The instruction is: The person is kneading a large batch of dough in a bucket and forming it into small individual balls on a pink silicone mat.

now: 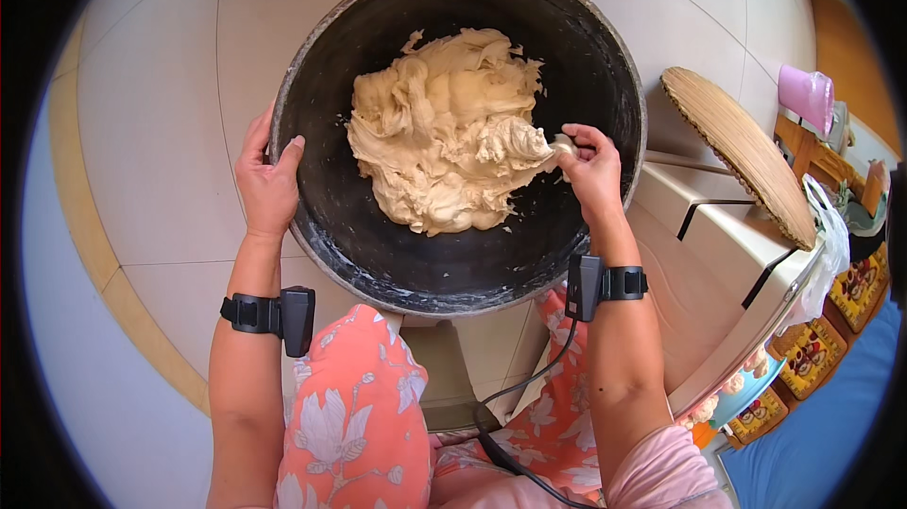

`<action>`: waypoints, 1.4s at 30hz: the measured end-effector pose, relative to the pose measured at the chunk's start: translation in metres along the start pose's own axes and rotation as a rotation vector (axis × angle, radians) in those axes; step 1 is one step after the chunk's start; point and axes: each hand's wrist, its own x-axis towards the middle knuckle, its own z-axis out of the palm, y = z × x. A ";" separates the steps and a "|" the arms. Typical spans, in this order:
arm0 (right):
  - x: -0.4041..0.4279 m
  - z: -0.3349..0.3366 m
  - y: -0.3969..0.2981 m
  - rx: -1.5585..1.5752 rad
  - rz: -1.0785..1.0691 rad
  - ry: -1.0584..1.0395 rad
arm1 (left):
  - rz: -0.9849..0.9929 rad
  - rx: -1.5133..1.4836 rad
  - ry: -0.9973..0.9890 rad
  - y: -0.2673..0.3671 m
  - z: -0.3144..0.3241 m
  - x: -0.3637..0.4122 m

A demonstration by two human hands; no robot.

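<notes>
A large dark basin with a worn, pale-streaked rim stands before my knees. Inside it lies a big, rough, cream-coloured mass of dough, torn and folded on top, with small scraps around it. My left hand grips the basin's left rim, thumb on the inner side and the fingers mostly hidden outside. At the dough's right edge, my right hand pinches a stretched end of dough between thumb and fingers. That strand still joins the main mass.
To the right, a round woven lid leans over a white cabinet. A white plastic bag hangs near its corner, and a pink container stands farther back. A cable runs from my right wrist device across my lap. Pale floor tiles surround the basin.
</notes>
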 end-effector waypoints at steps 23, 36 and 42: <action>-0.109 0.070 -0.019 -0.243 -0.508 0.205 | -0.032 -0.050 0.033 -0.001 0.000 0.000; -0.202 -0.015 -0.093 0.316 -0.421 0.215 | 0.521 0.511 0.329 0.046 0.007 -0.004; -0.181 -0.039 -0.129 1.273 -0.080 -0.254 | -0.170 -0.544 -0.580 0.140 0.049 -0.019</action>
